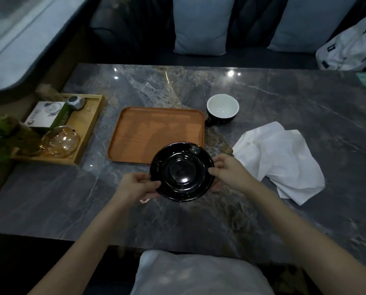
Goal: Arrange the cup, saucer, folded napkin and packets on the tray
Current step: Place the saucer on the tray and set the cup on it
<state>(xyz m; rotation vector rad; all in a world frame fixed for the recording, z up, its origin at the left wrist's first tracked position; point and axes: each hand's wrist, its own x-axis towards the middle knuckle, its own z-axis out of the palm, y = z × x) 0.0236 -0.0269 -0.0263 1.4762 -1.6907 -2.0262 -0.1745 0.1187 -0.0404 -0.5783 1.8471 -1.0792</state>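
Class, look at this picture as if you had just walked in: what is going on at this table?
A person is holding a black saucer by its rim with both hands, the left hand on one side and the right hand on the other, over the near edge of an orange tray. The tray has nothing on it yet. A cup stands on the table just right of the tray, and a white napkin lies crumpled, not folded, further right.

Cup right of tray, napkin nearer.
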